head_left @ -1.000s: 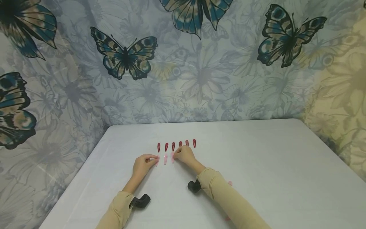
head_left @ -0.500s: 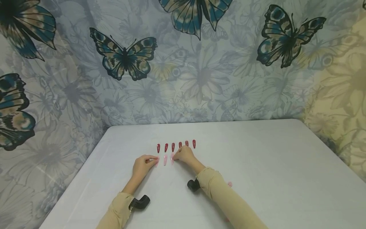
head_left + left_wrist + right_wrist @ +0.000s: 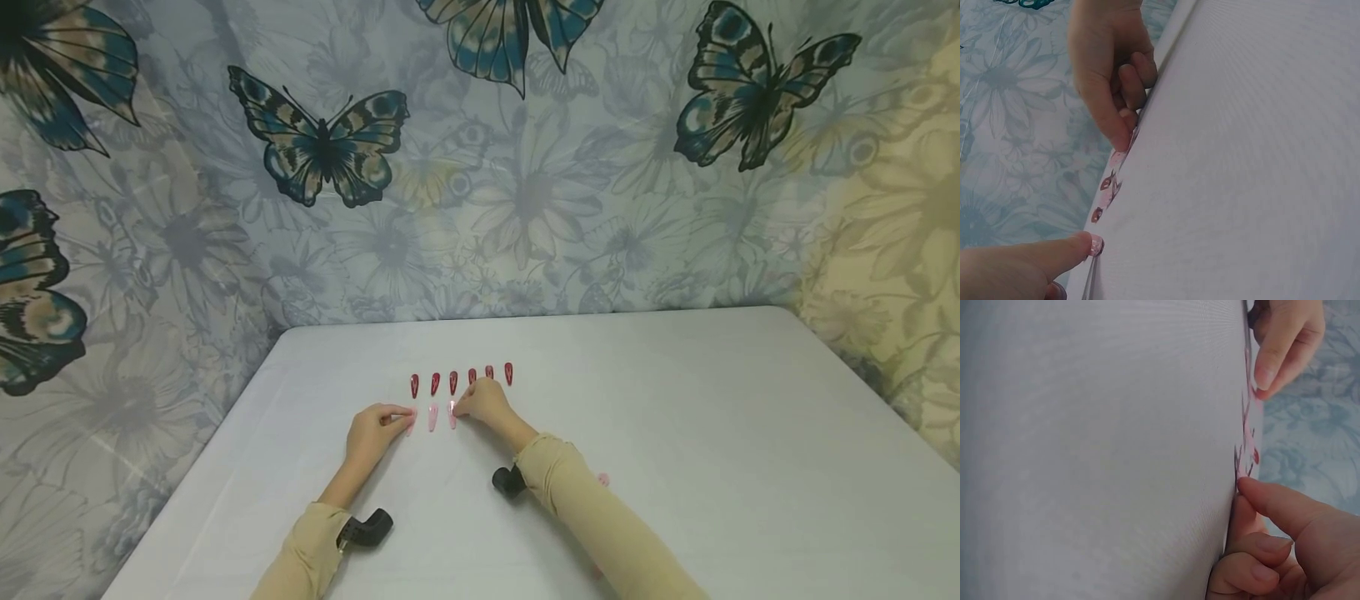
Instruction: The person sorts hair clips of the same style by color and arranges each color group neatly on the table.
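Note:
Red snap hair clips [image 3: 435, 383] lie side by side in a row on the white table, tips toward me. In front of them is a shorter row of three pink ones. My left hand [image 3: 371, 435] pinches the leftmost pink hair clip [image 3: 410, 425] with thumb and forefinger. The middle pink hair clip [image 3: 432, 418] lies untouched between my hands. Around the right-hand pink hair clip [image 3: 452, 417], my right hand [image 3: 486, 403] closes thumb and forefinger, its other fingers curled in. That hand partly covers two of the red clips in the head view.
Beside my right sleeve [image 3: 607, 517] lies a small pink thing [image 3: 603, 480], and another pink bit [image 3: 597, 572] peeks out lower along the sleeve. The white table [image 3: 712, 417] ends at a butterfly-patterned wall [image 3: 525, 208]. Black cameras [image 3: 371, 529] stick out from both wrists.

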Demonstrator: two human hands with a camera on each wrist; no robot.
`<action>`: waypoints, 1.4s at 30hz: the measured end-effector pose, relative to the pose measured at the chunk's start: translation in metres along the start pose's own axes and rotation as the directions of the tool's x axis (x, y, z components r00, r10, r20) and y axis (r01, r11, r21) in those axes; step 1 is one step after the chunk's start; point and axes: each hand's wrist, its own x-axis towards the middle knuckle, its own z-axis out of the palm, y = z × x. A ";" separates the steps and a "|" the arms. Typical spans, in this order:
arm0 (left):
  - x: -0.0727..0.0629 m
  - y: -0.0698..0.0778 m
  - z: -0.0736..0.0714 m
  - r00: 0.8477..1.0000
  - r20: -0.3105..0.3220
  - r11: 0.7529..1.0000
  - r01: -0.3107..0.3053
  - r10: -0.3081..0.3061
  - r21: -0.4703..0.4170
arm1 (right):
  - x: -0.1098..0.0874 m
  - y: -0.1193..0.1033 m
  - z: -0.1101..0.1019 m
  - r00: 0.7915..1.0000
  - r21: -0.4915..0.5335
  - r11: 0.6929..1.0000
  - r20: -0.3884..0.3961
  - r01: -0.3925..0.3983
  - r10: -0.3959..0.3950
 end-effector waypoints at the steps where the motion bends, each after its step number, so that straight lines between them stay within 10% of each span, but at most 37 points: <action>1: 0.000 0.001 0.000 1.000 0.001 1.000 0.003 -0.003 0.001 | 0.000 0.000 0.000 1.000 0.001 1.000 0.000 0.000 0.000; 42: -0.001 0.002 0.000 1.000 0.002 1.000 0.010 -0.010 0.023 | -0.005 0.015 0.003 0.990 0.086 0.986 -0.018 0.140 -0.139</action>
